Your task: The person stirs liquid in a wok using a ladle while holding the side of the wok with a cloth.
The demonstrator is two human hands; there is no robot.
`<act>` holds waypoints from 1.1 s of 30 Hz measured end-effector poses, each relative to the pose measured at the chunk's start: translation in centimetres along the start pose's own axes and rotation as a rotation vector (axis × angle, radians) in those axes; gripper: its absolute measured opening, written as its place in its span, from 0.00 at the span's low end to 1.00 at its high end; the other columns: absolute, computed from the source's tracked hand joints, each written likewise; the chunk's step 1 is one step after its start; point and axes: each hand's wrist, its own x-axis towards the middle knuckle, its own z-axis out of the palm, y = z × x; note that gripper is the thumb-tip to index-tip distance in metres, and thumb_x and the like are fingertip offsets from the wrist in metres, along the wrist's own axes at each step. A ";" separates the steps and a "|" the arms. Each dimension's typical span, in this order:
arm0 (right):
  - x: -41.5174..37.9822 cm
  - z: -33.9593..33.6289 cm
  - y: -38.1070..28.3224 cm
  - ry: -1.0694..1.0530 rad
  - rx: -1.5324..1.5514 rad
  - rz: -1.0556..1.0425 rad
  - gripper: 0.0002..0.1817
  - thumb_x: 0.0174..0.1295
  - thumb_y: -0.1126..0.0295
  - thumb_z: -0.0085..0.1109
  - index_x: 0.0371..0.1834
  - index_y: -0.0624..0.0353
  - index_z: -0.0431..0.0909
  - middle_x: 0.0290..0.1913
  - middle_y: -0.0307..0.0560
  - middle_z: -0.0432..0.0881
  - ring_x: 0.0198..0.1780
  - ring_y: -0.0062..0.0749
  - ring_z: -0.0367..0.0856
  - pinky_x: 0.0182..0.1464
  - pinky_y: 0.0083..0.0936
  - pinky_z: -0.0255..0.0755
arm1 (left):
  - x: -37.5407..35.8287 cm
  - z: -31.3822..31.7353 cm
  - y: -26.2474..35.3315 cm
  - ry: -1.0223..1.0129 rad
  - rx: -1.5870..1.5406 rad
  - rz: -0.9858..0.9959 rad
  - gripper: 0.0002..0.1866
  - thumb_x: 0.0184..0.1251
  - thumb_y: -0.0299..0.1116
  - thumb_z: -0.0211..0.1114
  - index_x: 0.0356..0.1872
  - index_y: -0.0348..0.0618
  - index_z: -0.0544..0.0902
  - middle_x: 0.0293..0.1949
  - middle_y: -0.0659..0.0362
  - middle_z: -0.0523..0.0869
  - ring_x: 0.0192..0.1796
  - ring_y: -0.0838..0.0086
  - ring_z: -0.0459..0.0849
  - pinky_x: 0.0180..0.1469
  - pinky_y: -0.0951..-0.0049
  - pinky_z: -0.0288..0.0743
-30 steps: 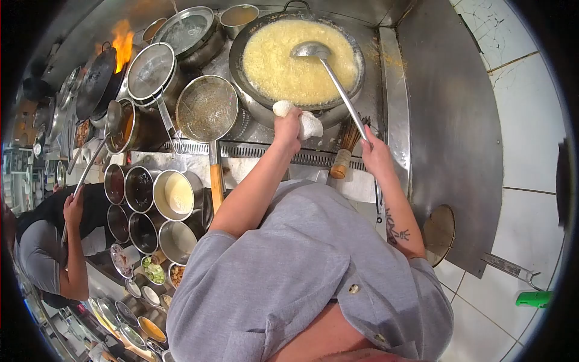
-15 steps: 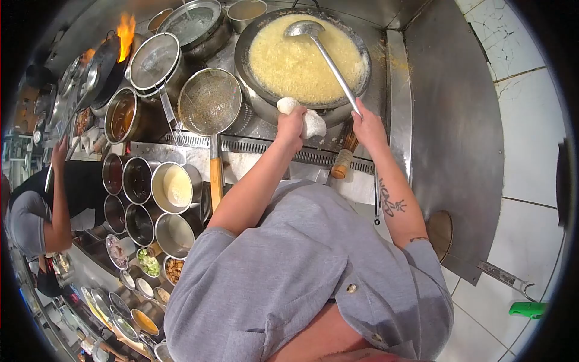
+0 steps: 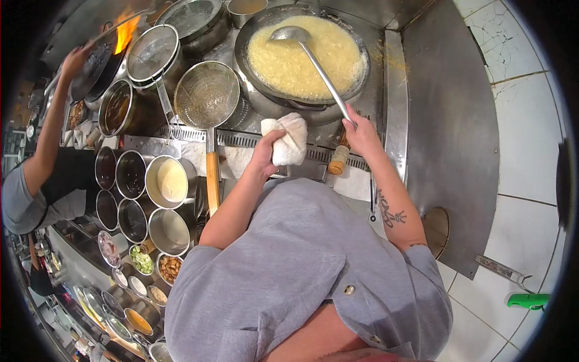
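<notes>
My right hand is closed round the handle of a steel ladle, whose bowl rests in the far part of a large wok. Pale yellow, foamy food fills much of the wok. In my left hand is a folded white cloth, held off the wok's near rim. A bamboo brush lies below my right hand on the stove's front edge.
Left of the wok are a wire skimmer with a wooden handle and a fine strainer. Several steel pots stand nearer me. Flame rises at a co-worker's wok; the co-worker's hand is raised. A steel wall bounds the right.
My left hand has drawn the cloth back from the wok's near rim. The ladle bowl has shifted slightly left and nearer. The co-worker's arm has risen.
</notes>
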 end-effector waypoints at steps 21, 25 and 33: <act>-11.9 -2.9 1.9 -0.165 0.157 0.167 0.27 0.73 0.66 0.56 0.75 0.52 0.68 0.39 0.54 0.83 0.39 0.32 0.81 0.49 0.27 0.74 | 2.5 6.1 1.2 0.111 0.073 0.007 0.28 0.82 0.52 0.47 0.70 0.41 0.63 0.64 0.49 0.75 0.65 0.56 0.78 0.68 0.46 0.72; -14.0 -4.0 2.7 -0.240 0.283 0.251 0.27 0.74 0.67 0.56 0.76 0.52 0.68 0.32 0.38 0.75 0.33 0.18 0.69 0.41 0.20 0.70 | 4.5 7.9 1.9 0.117 0.114 -0.013 0.29 0.82 0.53 0.46 0.70 0.41 0.62 0.65 0.49 0.73 0.65 0.55 0.77 0.67 0.45 0.73; -16.2 -6.0 3.6 -0.262 0.460 0.410 0.26 0.76 0.68 0.54 0.77 0.49 0.67 0.25 0.29 0.68 0.25 0.12 0.63 0.28 0.17 0.62 | 9.0 7.1 0.3 0.338 0.140 0.129 0.21 0.71 0.30 0.61 0.61 0.33 0.69 0.49 0.48 0.82 0.49 0.54 0.87 0.49 0.48 0.84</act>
